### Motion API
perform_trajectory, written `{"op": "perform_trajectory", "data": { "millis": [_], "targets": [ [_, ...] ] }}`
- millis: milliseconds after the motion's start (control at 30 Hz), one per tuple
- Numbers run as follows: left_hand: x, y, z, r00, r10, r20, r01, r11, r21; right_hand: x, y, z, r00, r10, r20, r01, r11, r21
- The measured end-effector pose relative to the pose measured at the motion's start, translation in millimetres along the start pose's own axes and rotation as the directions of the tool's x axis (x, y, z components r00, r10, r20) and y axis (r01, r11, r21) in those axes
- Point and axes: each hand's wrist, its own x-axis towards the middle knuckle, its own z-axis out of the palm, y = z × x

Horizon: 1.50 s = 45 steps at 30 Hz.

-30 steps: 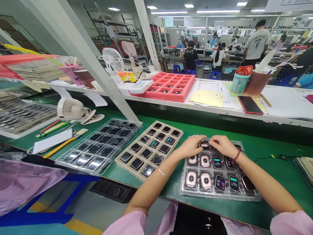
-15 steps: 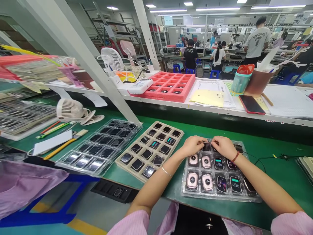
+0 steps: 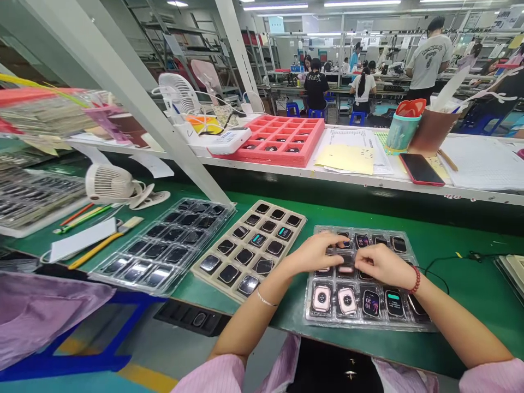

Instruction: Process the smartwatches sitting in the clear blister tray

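Over the upper left of a clear plastic tray [image 3: 368, 326] is my left hand [image 3: 321, 252], its thumb and fingers apart around a watch in the middle row. My right hand [image 3: 374, 263], fingers curled, is just right of it above the same row; whether it grips anything is hidden. Pink-backed watches [image 3: 322, 298] lie at the tray's front left. Next to them are a watch with a lit clock face [image 3: 371, 303] and one with a green bar on its screen [image 3: 395, 303]. Dark-screened watches fill part of the back row.
Left of my hands are a beige tray of watches [image 3: 268, 255] and a clear tray of dark pieces [image 3: 164, 248]. A shelf bears a red foam tray [image 3: 282, 158] and a phone [image 3: 421, 168]. A cable [image 3: 440, 259] lies at right. People work beyond.
Both hands have come nearer from the tray's back row to the middle row. The left fingers have spread from a pinch. A lit watch now shows in the back row.
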Motion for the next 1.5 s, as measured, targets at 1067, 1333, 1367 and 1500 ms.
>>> {"op": "perform_trajectory", "data": {
  "millis": [1067,1333,1367,1500],
  "targets": [
    [-7,5,24.3,0.995,-0.052,-0.083,0.054,0.998,0.027,-21,2,-2,0.925,0.086,-0.370,-0.103,0.994,-0.027],
    [-2,-4,30.4,0.989,-0.055,-0.140,0.048,0.997,-0.053,9,21,1,0.979,0.162,-0.120,-0.177,0.976,-0.125],
    [-2,-6,30.3,0.990,-0.058,-0.132,0.051,0.997,-0.054,8,22,4,0.978,0.164,-0.126,-0.178,0.978,-0.110],
    [-2,-7,28.5,0.995,-0.068,-0.070,0.065,0.997,-0.045,3,27,13,0.970,0.141,-0.197,-0.158,0.985,-0.074]
  ]
}}
